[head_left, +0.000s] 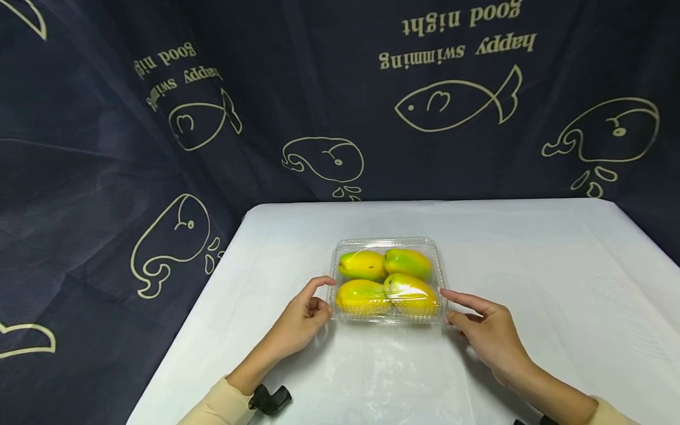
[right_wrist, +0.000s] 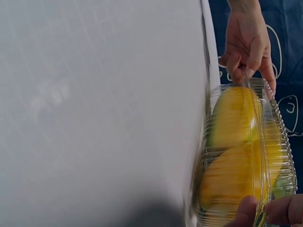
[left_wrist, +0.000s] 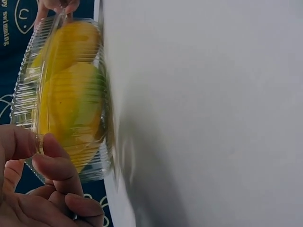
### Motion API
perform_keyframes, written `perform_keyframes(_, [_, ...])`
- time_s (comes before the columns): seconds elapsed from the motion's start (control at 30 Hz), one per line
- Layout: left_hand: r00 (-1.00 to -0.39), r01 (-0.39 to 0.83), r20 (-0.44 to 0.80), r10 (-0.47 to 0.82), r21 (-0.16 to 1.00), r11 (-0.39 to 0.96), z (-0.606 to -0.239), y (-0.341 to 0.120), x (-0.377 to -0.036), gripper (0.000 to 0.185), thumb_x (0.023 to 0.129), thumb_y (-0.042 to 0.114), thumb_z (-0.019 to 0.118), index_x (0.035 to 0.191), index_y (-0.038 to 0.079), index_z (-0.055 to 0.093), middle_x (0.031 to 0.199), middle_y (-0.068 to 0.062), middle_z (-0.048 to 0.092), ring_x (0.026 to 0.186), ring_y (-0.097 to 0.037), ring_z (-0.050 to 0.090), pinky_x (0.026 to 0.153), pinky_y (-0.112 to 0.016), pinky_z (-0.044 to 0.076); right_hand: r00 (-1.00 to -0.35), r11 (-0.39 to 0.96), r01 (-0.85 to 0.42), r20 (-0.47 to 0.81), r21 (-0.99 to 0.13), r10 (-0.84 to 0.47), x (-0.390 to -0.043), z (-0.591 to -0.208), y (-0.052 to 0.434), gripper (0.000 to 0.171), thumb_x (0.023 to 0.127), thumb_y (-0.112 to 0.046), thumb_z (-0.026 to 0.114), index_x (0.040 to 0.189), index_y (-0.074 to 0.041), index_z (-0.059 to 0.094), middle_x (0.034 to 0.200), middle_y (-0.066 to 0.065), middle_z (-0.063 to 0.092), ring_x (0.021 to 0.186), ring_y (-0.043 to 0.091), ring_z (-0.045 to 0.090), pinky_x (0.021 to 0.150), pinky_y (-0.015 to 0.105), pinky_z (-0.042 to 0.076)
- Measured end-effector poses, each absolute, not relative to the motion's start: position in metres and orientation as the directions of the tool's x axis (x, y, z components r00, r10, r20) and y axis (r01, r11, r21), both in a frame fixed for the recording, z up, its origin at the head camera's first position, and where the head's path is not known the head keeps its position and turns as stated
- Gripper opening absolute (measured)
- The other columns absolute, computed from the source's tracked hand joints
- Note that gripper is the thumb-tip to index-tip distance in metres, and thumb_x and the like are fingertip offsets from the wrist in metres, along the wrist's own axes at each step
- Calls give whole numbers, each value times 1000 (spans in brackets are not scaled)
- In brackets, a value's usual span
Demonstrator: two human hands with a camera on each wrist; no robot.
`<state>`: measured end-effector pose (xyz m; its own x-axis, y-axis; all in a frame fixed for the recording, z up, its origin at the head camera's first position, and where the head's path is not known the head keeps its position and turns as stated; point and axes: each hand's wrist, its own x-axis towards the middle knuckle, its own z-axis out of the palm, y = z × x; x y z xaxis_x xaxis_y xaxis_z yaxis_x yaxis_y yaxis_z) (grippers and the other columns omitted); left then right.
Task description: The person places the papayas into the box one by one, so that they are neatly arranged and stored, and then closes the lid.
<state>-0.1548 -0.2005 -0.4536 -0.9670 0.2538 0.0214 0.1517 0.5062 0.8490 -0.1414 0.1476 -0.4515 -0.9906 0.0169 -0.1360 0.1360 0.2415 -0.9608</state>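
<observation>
A clear plastic clamshell box (head_left: 386, 241) with a ribbed wall stands on the white table, its lid down. Inside lie several yellow-green mangoes (head_left: 362, 297) in two rows. My left hand (head_left: 300, 321) pinches the box's left rim between thumb and fingers; the left wrist view shows these fingers (left_wrist: 59, 172) at the rim's corner. At the opposite side, my right hand (head_left: 494, 333) pinches the right rim, with the thumb low and the index finger along the edge. In the right wrist view only the fingertips (right_wrist: 247, 208) of that hand show.
A white cloth covers the table (head_left: 558, 283), which extends around the box on all sides. Behind and to the left hangs a dark blue curtain (head_left: 319, 82) with fish and whale drawings. A black wrist mount (head_left: 271, 400) sits at the left sleeve.
</observation>
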Motion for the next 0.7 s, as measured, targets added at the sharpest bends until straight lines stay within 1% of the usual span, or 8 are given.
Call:
perform_keyframes(0.17, [-968, 144, 9, 251, 839, 524, -450, -201, -154, 49, 98, 11, 60, 141, 30, 47, 82, -2, 63, 62, -10, 54, 54, -24, 46, -991, 235, 134, -135, -963, 13, -143, -451, 148, 45, 88, -7, 70, 133, -13, 67, 90, 8, 78, 66, 9, 64, 45, 23, 38])
perform_keyframes(0.3, [-968, 142, 4, 252, 834, 534, -449, -201, -155, 48, 97, 11, 61, 140, 30, 48, 82, -2, 62, 62, -10, 53, 54, -24, 46, -993, 241, 119, -122, -963, 2, -145, -451, 148, 45, 88, -5, 69, 132, -9, 67, 100, 13, 76, 73, 10, 71, 44, 23, 35])
perform_keyframes(0.37, [-968, 141, 3, 250, 832, 537, -449, -201, -154, 48, 97, 11, 61, 139, 29, 48, 82, -2, 62, 62, -10, 54, 55, -25, 46, -993, 242, 115, -119, -963, -2, -146, -451, 149, 45, 87, -4, 69, 132, -8, 67, 102, 14, 76, 76, 11, 72, 44, 23, 34])
perform_keyframes(0.43, [-969, 141, 3, 248, 830, 539, -449, -201, -154, 48, 97, 11, 61, 139, 30, 48, 81, -2, 62, 62, -11, 54, 55, -24, 46, -992, 241, 118, -123, -963, -7, -147, -451, 149, 45, 87, -4, 69, 132, -8, 67, 100, 15, 76, 73, 10, 71, 43, 23, 32])
perform_keyframes(0.5, [-968, 143, 4, 249, 830, 540, -449, -201, -154, 48, 97, 10, 61, 139, 30, 48, 81, -2, 62, 62, -11, 54, 55, -25, 47, -992, 236, 120, -127, -964, -11, -148, -451, 149, 45, 87, -3, 69, 131, -8, 67, 104, 17, 75, 61, 7, 64, 41, 22, 31])
perform_keyframes(0.6, [-967, 150, 10, 253, 828, 540, -450, -201, -154, 48, 97, 10, 61, 140, 30, 48, 82, -2, 62, 63, -11, 54, 55, -25, 47, -991, 227, 123, -131, -966, -18, -148, -451, 149, 45, 86, -3, 69, 131, -8, 66, 122, 20, 69, 46, 3, 45, 40, 22, 32])
perform_keyframes(0.67, [-967, 152, 13, 253, 827, 541, -449, -201, -154, 49, 97, 10, 61, 140, 30, 48, 82, -2, 62, 63, -11, 54, 55, -25, 47, -992, 224, 118, -126, -967, -23, -148, -451, 149, 46, 86, -2, 70, 131, -7, 66, 136, 21, 60, 43, 2, 36, 41, 22, 33])
perform_keyframes(0.7, [-967, 152, 12, 253, 827, 541, -449, -201, -154, 49, 97, 10, 61, 140, 30, 48, 82, -2, 62, 62, -11, 54, 55, -25, 47, -992, 222, 115, -124, -968, -26, -148, -451, 149, 46, 85, -2, 70, 131, -6, 66, 139, 21, 57, 45, 3, 38, 43, 22, 35])
